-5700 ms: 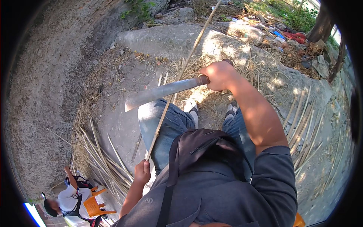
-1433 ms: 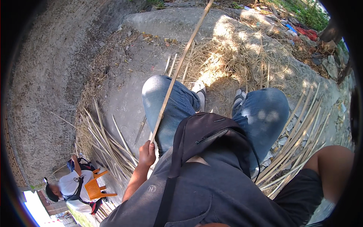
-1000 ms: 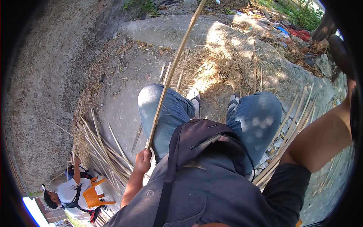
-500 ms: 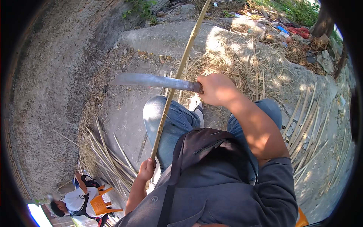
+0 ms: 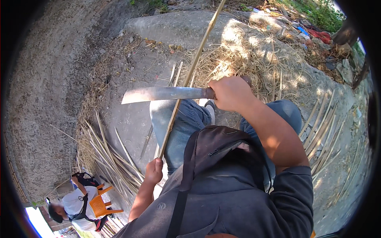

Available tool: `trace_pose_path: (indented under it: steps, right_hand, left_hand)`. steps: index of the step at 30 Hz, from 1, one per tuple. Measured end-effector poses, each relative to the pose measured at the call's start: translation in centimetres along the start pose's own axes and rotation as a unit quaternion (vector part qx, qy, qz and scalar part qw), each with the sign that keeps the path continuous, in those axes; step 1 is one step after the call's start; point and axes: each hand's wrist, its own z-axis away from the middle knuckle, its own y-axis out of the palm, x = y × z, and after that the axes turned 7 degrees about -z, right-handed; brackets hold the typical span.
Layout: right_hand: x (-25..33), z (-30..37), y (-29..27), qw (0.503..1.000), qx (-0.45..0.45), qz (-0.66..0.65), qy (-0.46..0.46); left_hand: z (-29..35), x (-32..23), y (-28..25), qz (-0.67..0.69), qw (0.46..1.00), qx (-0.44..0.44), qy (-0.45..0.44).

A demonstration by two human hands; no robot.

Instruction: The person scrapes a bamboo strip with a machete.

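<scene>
My right hand [image 5: 233, 94] is closed round the dark handle of a machete [image 5: 158, 94], its broad blade pointing left. The blade lies across a long, thin strip of what looks like bamboo [image 5: 198, 53]; whether the edge bites into it I cannot tell. The strip's lower end is in my closed left hand [image 5: 154, 171], beside my left knee. From there it slants up and away to the right, past the top of the picture, over my jeans [image 5: 177, 127].
Cut strips [image 5: 113, 158] lie at the left, and more strips [image 5: 321, 131] at the right. Curly shavings [image 5: 254, 65] heap up ahead of my feet. A rough wall [image 5: 47, 103] runs along the left. At lower left a person [image 5: 77, 202] sits on an orange chair [image 5: 102, 201].
The machete's tip has dropped a little toward me, and the blade shows more of its flat side. My left hand still grips the strip's lower end. The view has shifted slightly.
</scene>
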Motion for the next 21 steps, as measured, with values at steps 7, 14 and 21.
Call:
trace_pose_path:
  steps: [7,14,21]
  right_hand:
    - [-2.6,-1.0,-1.3,0.998,-0.022,0.050,0.041]
    - [0.0,-0.6,-0.5,0.999,0.012,0.050,-0.009]
    - [-3.3,-0.9,-2.7,0.994,-0.079,0.001,0.072]
  left_hand:
    - [0.0,-0.7,-0.6,-0.010,1.000,0.010,-0.008]
    - [-0.1,-1.1,-0.6,-0.022,1.000,-0.006,0.003]
    - [-0.1,-1.5,-0.2,-0.047,0.998,-0.022,0.017]
